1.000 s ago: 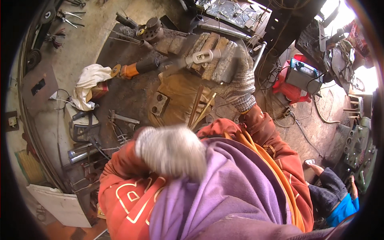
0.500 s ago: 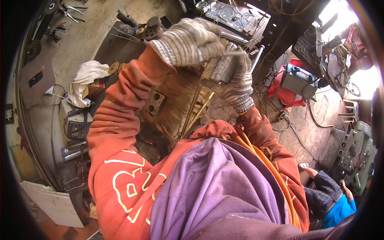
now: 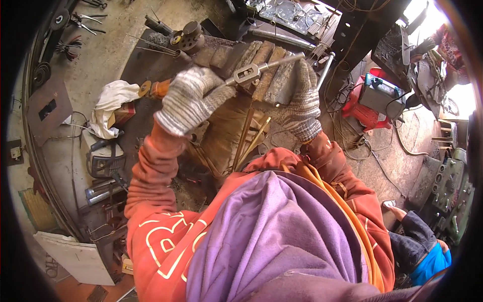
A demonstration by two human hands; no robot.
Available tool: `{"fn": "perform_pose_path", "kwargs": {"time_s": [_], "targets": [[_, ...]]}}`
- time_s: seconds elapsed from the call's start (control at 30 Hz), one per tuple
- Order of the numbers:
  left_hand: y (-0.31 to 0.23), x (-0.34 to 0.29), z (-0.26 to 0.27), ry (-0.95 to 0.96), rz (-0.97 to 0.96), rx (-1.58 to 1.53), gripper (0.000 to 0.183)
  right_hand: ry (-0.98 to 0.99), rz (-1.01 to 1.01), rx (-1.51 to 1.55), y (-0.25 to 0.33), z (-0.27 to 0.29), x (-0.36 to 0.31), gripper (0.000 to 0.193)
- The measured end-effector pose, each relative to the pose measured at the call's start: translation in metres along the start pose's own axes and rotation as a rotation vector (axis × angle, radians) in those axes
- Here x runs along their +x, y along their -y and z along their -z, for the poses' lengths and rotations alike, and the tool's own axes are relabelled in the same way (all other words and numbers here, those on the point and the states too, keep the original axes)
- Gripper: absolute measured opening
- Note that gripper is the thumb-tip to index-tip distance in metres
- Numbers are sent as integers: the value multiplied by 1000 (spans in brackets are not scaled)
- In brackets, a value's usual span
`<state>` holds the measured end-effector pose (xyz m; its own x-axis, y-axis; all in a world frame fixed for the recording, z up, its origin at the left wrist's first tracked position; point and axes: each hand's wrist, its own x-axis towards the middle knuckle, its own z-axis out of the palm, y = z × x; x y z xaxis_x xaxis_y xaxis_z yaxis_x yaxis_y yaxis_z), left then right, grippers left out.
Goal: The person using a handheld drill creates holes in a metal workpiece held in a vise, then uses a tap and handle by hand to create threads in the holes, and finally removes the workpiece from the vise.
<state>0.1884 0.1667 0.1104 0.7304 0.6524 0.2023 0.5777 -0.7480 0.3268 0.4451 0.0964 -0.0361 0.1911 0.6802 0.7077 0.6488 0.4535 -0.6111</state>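
Note:
A steel tap wrench (image 3: pixel 247 74), a bar with a slotted middle, slants across the space before me. My left hand (image 3: pixel 193 98), in a striped knit glove, is closed round its left handle. At the other handle's end are the fingers of my right hand (image 3: pixel 302 103), gloved alike and closed on the bar. Whether a tap sits in the wrench I cannot tell. Just beneath it lie rough metal blocks (image 3: pixel 279 84) side by side, rusty and grey. Long thin rods (image 3: pixel 243 132) stretch from there toward me over a brown cloth-like cover (image 3: pixel 221 136).
An angle grinder (image 3: pixel 156 89) lies by a white rag (image 3: pixel 109 103) on the left. Pliers (image 3: pixel 88 22) are at the far left. On the right, a grey box (image 3: pixel 382 95) rests on a red plastic stool (image 3: pixel 359 108), among cables. Another person (image 3: pixel 417 241) is at lower right.
My left hand has moved left and toward me, turning with the tap wrench's handle, so the wrench's middle now shows. My right hand has stayed nearly in place.

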Motion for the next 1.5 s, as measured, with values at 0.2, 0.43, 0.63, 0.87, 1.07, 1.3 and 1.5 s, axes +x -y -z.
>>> {"fn": "perform_pose_path", "kwargs": {"time_s": [0.2, 0.43, 0.63, 0.87, 1.07, 1.3, 1.5], "targets": [[-95, -40, -41, 178, -347, -952, 19, -61, -19, -2, -11, -12, -3, 88], [-69, 83, 0, -90, -662, -68, 19, 31, -205, 377, -25, -24, -6, 70], [-12, 79, -1, -13, -316, -14, 39, -57, 32, -9, -9, -4, -3, 119], [-16, 16, 1, -251, -174, 256, 51, -15, -52, 48, 2, -2, -3, 112], [-3, 49, 7, -8, -280, 291, 44, 0, -42, 46, 1, -3, -3, 117], [-90, -16, 13, 130, 108, -270, 30, 66, -104, -43, 7, 0, -1, 115], [-93, 52, 23, 50, -358, -484, 16, 167, -79, 51, 18, 10, 19, 116]]}}
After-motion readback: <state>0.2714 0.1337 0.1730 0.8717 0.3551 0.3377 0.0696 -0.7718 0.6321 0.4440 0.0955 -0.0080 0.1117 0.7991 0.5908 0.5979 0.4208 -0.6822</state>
